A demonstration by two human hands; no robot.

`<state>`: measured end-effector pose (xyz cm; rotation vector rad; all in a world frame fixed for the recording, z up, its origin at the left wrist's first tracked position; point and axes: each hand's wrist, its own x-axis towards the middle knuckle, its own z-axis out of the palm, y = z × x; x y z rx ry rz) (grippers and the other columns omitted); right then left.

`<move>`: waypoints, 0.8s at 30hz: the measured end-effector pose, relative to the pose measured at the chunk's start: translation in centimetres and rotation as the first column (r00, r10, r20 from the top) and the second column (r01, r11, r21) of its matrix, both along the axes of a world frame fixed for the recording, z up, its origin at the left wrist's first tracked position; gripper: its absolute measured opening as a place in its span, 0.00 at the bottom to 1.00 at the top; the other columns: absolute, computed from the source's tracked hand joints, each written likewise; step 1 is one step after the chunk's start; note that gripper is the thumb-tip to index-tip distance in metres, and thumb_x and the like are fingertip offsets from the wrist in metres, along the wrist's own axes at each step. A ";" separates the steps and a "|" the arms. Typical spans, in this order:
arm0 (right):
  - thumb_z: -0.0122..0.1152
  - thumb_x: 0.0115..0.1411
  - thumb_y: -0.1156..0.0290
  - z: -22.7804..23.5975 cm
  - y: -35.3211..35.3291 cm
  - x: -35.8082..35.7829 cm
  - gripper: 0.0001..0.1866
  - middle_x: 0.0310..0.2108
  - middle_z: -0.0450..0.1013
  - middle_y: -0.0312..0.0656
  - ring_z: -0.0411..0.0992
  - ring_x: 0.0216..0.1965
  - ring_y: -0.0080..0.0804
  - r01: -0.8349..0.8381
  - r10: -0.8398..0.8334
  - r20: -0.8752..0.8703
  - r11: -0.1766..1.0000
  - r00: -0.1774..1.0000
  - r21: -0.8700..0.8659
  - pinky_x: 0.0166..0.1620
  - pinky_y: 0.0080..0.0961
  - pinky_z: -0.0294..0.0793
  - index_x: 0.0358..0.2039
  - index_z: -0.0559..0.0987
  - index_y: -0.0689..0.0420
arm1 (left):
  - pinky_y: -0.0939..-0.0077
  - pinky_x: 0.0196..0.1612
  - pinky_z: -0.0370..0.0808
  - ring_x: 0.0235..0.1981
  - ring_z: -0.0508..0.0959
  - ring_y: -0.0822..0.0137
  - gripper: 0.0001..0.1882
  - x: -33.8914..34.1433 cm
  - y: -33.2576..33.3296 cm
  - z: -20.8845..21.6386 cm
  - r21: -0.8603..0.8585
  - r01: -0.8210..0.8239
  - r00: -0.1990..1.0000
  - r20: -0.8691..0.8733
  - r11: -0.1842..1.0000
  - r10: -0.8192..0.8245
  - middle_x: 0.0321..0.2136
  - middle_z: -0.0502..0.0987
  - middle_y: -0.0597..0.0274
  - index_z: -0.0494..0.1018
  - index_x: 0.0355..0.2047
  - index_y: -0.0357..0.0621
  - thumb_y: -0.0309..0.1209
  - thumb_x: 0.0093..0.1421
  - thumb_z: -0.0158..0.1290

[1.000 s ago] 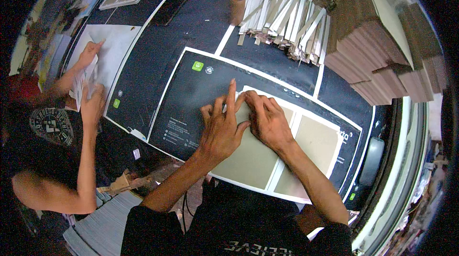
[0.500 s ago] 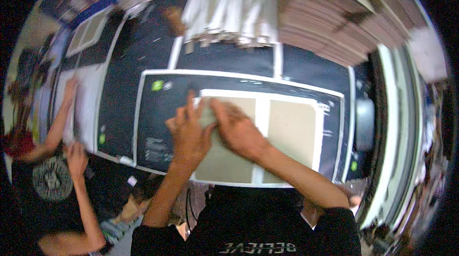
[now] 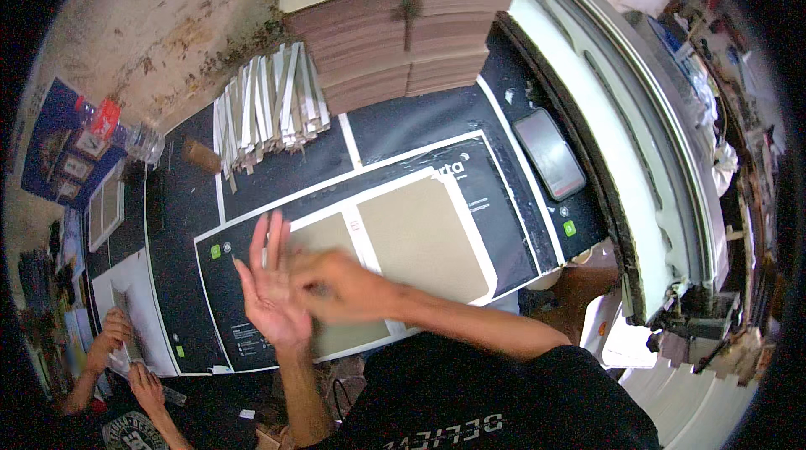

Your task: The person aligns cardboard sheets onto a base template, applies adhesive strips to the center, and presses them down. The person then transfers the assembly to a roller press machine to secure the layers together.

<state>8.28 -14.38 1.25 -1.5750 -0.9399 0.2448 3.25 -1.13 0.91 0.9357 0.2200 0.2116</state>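
My left hand point(image 3: 275, 303) is raised over the left part of the work surface, palm showing and fingers spread, with nothing in it. Crossing close beside it, my right hand point(image 3: 353, 289) is smeared by motion; its fingers look bent, but whether they hold anything is unclear. Below both hands lie two flat beige boards, set side by side with white margins around and between them. The right board point(image 3: 428, 236) shows almost whole, while my hands partly cover the left board point(image 3: 348, 337). Under them is a black printed sheet point(image 3: 495, 198) with a white border.
At the back stand a bundle of white and grey strips point(image 3: 273, 106) and tall stacks of brown board point(image 3: 365, 51). A phone point(image 3: 550, 154) lies near a long white machine point(image 3: 621, 164) on the right. At left, another person's hands point(image 3: 122, 345) work on a white sheet point(image 3: 138, 282).
The view has swung right, so more of the machine, phone and board stacks shows. My hands have lifted off the left board; the left has turned palm up with fingers spread.
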 end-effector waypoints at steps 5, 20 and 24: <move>0.57 0.68 0.68 2.8 -1.0 -2.8 0.16 0.41 0.71 0.62 0.74 0.47 0.55 0.338 -0.340 0.031 0.940 0.940 0.050 0.58 0.46 0.70 0.48 0.75 0.69 | 0.55 0.77 0.43 0.75 0.53 0.51 0.38 0.9 -6.2 0.7 0.030 -0.066 0.976 0.208 0.997 0.058 0.72 0.58 0.44 0.54 0.71 0.33 0.53 0.77 0.22; 0.69 0.58 0.78 1.9 -3.5 -12.1 0.02 0.21 0.77 0.40 0.77 0.24 0.32 -0.121 0.114 -0.092 0.990 0.989 -0.069 0.31 0.26 0.78 0.29 0.84 0.60 | 0.74 0.39 0.70 0.31 0.72 0.76 0.10 -6.5 7.2 3.3 0.365 -0.761 0.641 0.289 0.537 0.711 0.32 0.76 0.64 0.74 0.37 0.40 0.34 0.73 0.54; 0.60 0.54 0.86 -1.6 -4.7 -8.7 0.11 0.30 0.75 0.44 0.77 0.33 0.39 0.065 -0.065 0.008 0.998 0.998 0.009 0.32 0.31 0.79 0.38 0.79 0.59 | 0.80 0.26 0.59 0.20 0.63 0.79 0.20 -11.5 7.1 2.0 0.665 -0.701 0.492 0.189 0.258 0.850 0.17 0.66 0.72 0.67 0.20 0.49 0.34 0.70 0.58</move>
